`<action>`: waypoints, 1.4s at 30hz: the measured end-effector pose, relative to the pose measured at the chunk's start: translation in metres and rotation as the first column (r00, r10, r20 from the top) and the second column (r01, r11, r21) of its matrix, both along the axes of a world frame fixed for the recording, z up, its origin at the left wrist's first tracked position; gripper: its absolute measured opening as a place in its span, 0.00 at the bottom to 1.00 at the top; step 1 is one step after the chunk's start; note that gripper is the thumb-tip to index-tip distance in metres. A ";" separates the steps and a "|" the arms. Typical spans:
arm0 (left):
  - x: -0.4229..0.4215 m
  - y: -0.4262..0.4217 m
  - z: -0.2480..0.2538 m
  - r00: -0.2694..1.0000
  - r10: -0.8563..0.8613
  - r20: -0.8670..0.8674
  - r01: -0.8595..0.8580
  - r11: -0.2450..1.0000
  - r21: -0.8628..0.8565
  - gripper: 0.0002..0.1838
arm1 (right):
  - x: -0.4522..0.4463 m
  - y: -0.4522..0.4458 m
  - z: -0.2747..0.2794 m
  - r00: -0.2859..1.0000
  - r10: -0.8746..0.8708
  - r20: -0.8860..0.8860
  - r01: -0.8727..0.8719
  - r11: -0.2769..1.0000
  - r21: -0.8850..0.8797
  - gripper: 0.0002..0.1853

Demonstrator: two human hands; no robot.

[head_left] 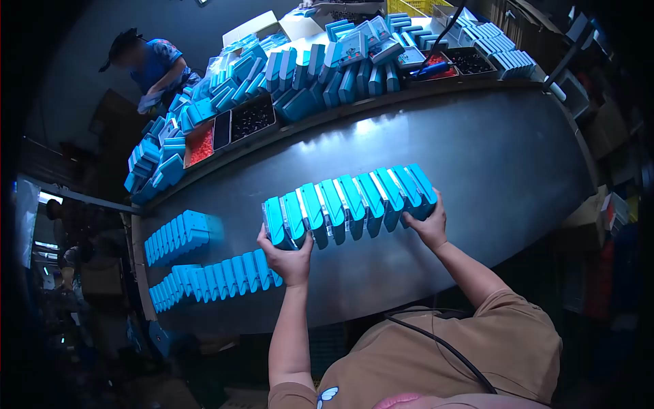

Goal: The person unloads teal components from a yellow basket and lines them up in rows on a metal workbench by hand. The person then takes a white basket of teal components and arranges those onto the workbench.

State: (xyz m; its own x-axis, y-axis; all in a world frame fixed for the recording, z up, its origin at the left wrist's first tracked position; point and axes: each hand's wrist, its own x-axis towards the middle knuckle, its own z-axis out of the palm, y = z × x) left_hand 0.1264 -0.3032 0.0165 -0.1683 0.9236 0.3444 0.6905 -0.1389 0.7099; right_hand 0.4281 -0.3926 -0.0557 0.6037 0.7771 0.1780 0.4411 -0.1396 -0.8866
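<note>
Several blue cases (352, 198) form one side-by-side row over the middle of the metal table (490, 157); whether the row rests on the surface or is slightly raised, I cannot tell. Its left end is in the left hand (289, 262), thumb on the near side and fingers around the outer case. The right hand (429, 228) is likewise curled around the right end, so both hands are closed only to the row's width and press it between them. Just left stand two more rows, a far row (180, 235) and a longer near row (228, 278) that reaches close to the left hand. As far as I can judge, those two are lined up and set down, while the held row is lined up but not yet released. Much seems left: a loose heap (296, 95) covers the far bench, around trays of black pieces (253, 119) and red pieces (199, 145). Far left, a co-worker (160, 65) stands behind it.
</note>
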 end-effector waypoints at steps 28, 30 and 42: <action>-0.301 0.147 -0.078 0.970 0.160 -0.182 -0.206 0.940 -0.273 0.46 | -0.225 0.168 -0.105 0.817 0.567 0.103 -0.573 0.818 0.051 0.47; -0.284 0.116 -0.049 0.957 0.288 -0.042 -0.290 0.929 -0.229 0.42 | -0.225 0.166 -0.109 0.803 0.581 0.133 -0.591 0.804 0.062 0.47; -0.311 -0.415 -0.200 0.253 0.925 0.282 -0.711 0.376 -0.594 0.20 | -0.209 0.021 -0.054 0.523 0.840 0.144 -0.836 0.538 -0.102 0.07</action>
State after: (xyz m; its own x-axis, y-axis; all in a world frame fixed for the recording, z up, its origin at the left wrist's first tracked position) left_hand -0.1843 -0.7185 -0.1834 -0.9254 0.1739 -0.3367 -0.1918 0.5513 0.8120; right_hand 0.2194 -0.3715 -0.1098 -0.3632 0.9136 0.1829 0.4925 0.3549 -0.7947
